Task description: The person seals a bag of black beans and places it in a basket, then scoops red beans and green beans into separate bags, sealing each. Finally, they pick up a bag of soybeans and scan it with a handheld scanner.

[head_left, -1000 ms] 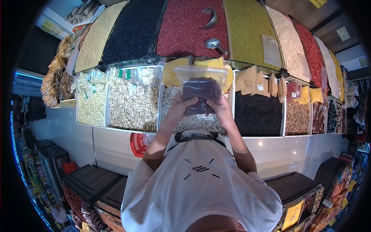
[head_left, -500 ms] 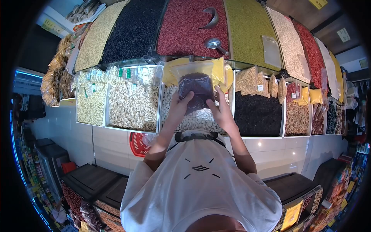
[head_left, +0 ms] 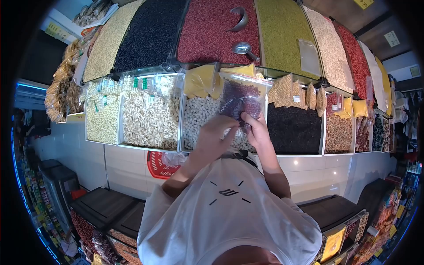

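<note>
Apparently, you're handling the clear bag of dark-red pieces [head_left: 240,98] above white pieces [head_left: 199,113]: your right hand [head_left: 258,130] pinches its lower corner; your left hand [head_left: 213,136] curls nearby, grip unclear. Turning it probably calls for firm support.

Read "9.99" on yellow price tag [head_left: 363,4], top right. Spotted slanted-stroke logo [head_left: 229,192] amid four dashes on white shirt [head_left: 198,229]. Couldn't make out yellow sign [head_left: 56,32], white card [head_left: 391,38], white bag label [head_left: 296,99]: too small.
</note>
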Available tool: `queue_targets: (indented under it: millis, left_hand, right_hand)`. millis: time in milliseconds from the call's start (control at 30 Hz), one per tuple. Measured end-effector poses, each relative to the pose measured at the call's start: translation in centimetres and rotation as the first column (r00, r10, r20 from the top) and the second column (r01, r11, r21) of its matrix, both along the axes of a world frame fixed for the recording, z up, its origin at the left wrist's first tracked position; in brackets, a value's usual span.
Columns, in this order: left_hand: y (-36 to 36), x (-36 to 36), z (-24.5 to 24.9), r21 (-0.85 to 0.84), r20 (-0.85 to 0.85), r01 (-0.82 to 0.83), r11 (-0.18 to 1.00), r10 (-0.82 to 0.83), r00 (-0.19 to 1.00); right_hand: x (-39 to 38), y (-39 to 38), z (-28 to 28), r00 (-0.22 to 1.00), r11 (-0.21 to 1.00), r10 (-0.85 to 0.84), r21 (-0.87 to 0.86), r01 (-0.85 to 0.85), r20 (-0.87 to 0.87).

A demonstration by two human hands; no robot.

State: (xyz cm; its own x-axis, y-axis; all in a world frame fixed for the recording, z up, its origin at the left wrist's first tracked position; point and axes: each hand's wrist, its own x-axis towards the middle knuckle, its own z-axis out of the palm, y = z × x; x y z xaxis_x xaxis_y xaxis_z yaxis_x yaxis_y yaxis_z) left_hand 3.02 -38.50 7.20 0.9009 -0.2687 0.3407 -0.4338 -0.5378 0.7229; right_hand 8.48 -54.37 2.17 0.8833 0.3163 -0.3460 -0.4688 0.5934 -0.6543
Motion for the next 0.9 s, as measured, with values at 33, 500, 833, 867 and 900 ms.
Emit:
queue_targets:
  millis: [33, 500, 833, 867, 900]
  left_hand:
    - [0.7, 0.3, 1.0, -0.084, -0.027, -0.160, 0.983, 0.159, 0.987]
    - [1.8, 0.5, -2.2, -0.742, -0.666, -0.527, 0.415, -0.367, 0.649]
    - [1.0, -1.0, -3.1, -0.730, -0.681, -0.545, 0.414, -0.365, 0.635]
    - [1.1, -1.1, -2.9, -0.702, -0.672, -0.477, 0.529, -0.270, 0.690]
    - [1.2, -1.3, -2.7, -0.650, -0.646, -0.412, 0.638, -0.178, 0.742]
  right_hand:
    - [0.1, -0.4, 0.0, 0.998, 0.999, 0.032, 0.017, -0.033, 0.048]
    - [-1.3, 0.2, 2.5, 0.938, 0.939, 0.253, -0.292, -0.180, 0.236]
    - [-2.2, -0.9, -0.1, 0.953, 0.942, 0.240, -0.282, -0.183, 0.185]
    - [-2.3, -1.1, -0.1, 0.954, 0.942, 0.241, -0.281, -0.185, 0.180]
    - [-2.6, -1.3, -0.1, 0.963, 0.950, 0.226, -0.252, -0.184, 0.146]
